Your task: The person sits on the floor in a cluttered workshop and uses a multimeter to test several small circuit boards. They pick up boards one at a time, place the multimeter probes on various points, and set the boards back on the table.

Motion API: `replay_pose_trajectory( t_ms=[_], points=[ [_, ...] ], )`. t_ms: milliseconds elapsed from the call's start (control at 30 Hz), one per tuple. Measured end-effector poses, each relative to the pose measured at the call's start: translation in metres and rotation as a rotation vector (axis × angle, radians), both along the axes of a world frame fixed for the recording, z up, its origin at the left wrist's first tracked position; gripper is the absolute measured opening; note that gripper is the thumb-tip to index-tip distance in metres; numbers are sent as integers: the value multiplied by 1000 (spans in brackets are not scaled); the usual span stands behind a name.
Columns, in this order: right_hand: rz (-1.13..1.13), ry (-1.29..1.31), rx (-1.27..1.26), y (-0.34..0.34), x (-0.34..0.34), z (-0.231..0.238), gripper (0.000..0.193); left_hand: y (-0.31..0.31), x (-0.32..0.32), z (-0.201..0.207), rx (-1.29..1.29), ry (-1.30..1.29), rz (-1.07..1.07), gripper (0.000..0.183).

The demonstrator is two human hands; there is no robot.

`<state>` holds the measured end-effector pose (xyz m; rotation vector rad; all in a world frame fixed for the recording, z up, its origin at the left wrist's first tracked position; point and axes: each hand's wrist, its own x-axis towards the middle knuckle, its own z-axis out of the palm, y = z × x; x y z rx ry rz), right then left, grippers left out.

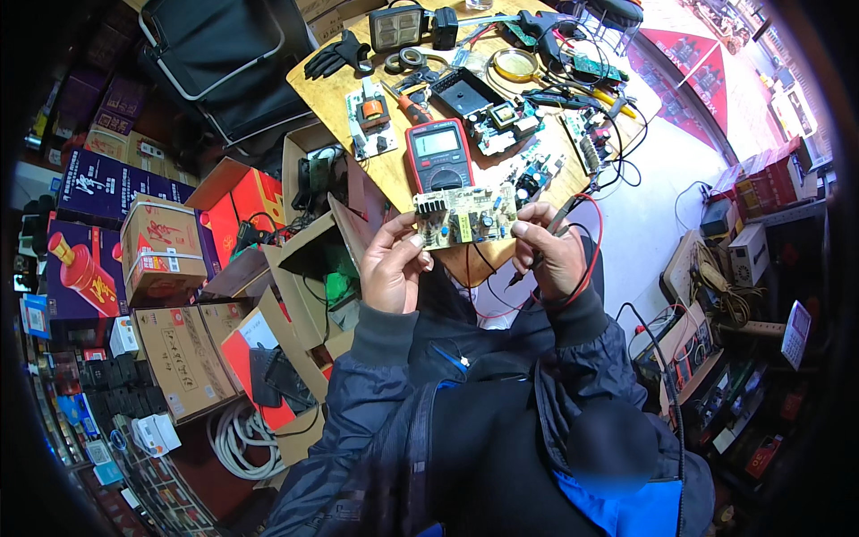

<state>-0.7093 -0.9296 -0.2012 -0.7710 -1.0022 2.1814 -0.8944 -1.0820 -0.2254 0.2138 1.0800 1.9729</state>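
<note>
Between my two hands is a tan circuit board (484, 204) with a finned heatsink at its left end and a yellow transformer near its middle. My left hand (394, 268) pinches the board's left edge. The thumb and finger of my right hand (557, 255) close on its right edge, and dark test probes (564, 215) with red and black leads pass through that same hand. Just beyond the board, a red digital multimeter (438, 148) lies face up on the wooden table (335, 85). The board hides the multimeter's lower end.
More circuit boards (371, 116), a black glove (340, 55), tape rolls (412, 57), a work lamp (398, 29) and a magnifying glass (515, 64) crowd the table. Open cardboard boxes (309, 259) stand at left. A shelf of tools (689, 349) is at right.
</note>
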Motion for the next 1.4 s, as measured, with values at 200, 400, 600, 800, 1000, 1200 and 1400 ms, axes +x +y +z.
replay_pose_trajectory(
  t_ms=[200, 400, 600, 800, 1000, 1200, 1400],
  points=[
    [27, -41, -5, -2, 2, -4, 22, -3, 0, -2, -1, 8, -4, 32],
    [36, -35, -9, -2, 2, -7, 25, -4, 0, -3, 11, 33, -2, 32],
    [48, -46, 0, -3, 3, -5, 26, -4, 1, -1, 6, 34, -5, 31],
    [45, -44, -26, -4, 3, -2, 27, -5, 1, 1, 8, 26, -21, 31],
    [35, -52, 1, -5, 4, 0, 26, -5, 4, 2, -14, 21, 1, 29],
    [23, -55, 23, -7, 3, 1, 25, -6, 4, 0, -8, 23, 11, 28],
    [7, -132, 126, -10, 4, 7, 22, -5, 6, 6, 45, 25, -20, 36]
  ],
)
